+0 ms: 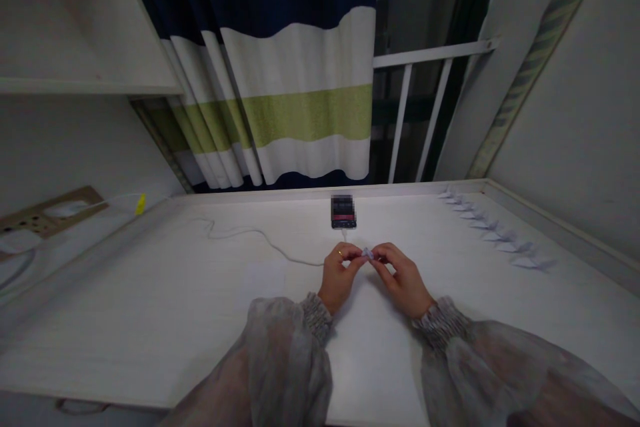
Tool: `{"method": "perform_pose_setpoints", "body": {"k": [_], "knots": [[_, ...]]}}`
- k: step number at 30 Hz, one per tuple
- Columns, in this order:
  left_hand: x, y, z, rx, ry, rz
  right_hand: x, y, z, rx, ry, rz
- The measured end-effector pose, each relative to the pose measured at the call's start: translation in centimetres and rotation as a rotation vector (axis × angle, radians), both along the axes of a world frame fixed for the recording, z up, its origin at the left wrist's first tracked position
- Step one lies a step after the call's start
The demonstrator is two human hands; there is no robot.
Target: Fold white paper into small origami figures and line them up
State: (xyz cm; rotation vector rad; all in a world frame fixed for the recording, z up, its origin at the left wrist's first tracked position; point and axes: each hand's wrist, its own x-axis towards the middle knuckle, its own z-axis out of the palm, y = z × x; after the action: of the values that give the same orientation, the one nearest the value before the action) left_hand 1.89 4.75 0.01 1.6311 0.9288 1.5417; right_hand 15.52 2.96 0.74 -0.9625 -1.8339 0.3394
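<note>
Centrally, toward the far edge of the pale wood-grain surface (175, 320): one small whitish paper piece (368, 253), creased, pinched between the fingers (354, 260) of the left hand (340, 277) and the right hand (403, 280), just above the surface. It appeared only part-folded. Near the far right corner lay a row of folded papers (493, 235), flat and pointed, seemingly finished. A glossy phone (343, 211) with a thin white cable (260, 235) sat behind the hands.

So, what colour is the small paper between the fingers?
The small paper looks pale lilac; head view, between left hand and right hand.
</note>
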Motion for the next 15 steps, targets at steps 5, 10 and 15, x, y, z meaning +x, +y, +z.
{"method": "perform_pose_setpoints", "body": {"k": [5, 10, 15], "knots": [[0.13, -0.23, -0.09, -0.032, 0.029, -0.030, 0.02, -0.17, -0.02, 0.021, -0.012, 0.003], [-0.13, -0.23, 0.22, 0.033, 0.074, -0.019, -0.03, -0.20, -0.20, 0.013, -0.011, 0.025], [-0.42, -0.13, 0.20, 0.114, 0.160, -0.035, -0.03, -0.16, -0.36, -0.017, -0.011, 0.046]]}}
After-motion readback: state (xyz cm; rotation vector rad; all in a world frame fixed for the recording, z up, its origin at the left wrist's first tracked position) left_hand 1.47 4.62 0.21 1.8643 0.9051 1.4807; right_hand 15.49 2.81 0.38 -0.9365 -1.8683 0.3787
